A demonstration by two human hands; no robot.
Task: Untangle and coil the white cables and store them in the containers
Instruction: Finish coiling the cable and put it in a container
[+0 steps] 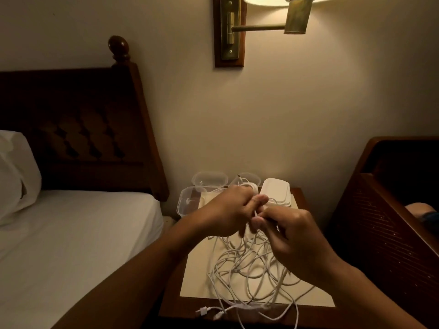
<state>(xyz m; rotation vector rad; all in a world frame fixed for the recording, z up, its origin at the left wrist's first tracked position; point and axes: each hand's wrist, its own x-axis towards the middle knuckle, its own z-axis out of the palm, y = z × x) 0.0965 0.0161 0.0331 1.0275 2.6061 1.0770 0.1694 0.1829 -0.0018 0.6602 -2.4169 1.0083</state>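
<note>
White cables (247, 263) lie tangled below the grip, toward frame bottom; left hand (226, 211) and right hand (293, 237) both pinch one strand.

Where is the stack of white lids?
In the head view, the lids are stacked at the back right of the nightstand, right of the clear containers and beyond the cables.
</note>
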